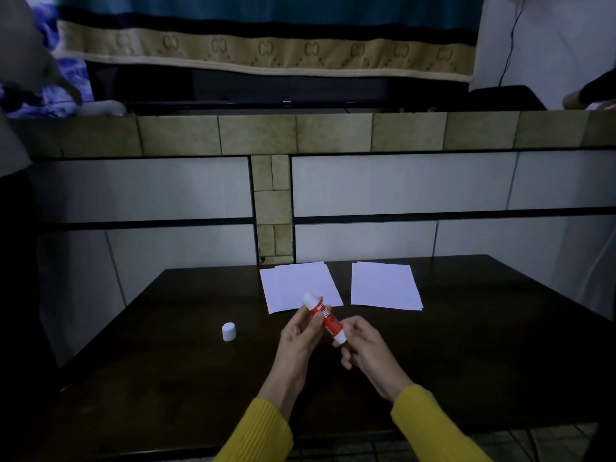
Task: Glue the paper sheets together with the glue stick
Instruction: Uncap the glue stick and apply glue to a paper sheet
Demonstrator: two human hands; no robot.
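Red and white, the glue stick is a short tube with a red label in the middle, white letters on it, a white knob at the lower end and a white rounded top end. I see it tilted in the air above the dark wooden table, its top end pointing up and to the left, its lower end down and to the right. Its white cap is off and stands alone on the table, well apart to the left of my hands.

Two stacks of white paper sheets lie flat at the far side of the table: the left stack just behind the glue stick, the right stack beside it with a gap of bare table between them.

My left hand is raised with the wrist bent and the fingers curled around the upper half of the tube. My right hand comes from the right, and its thumb and fingertips pinch the white knob at the lower end. Both forearms wear yellow ribbed sleeves.
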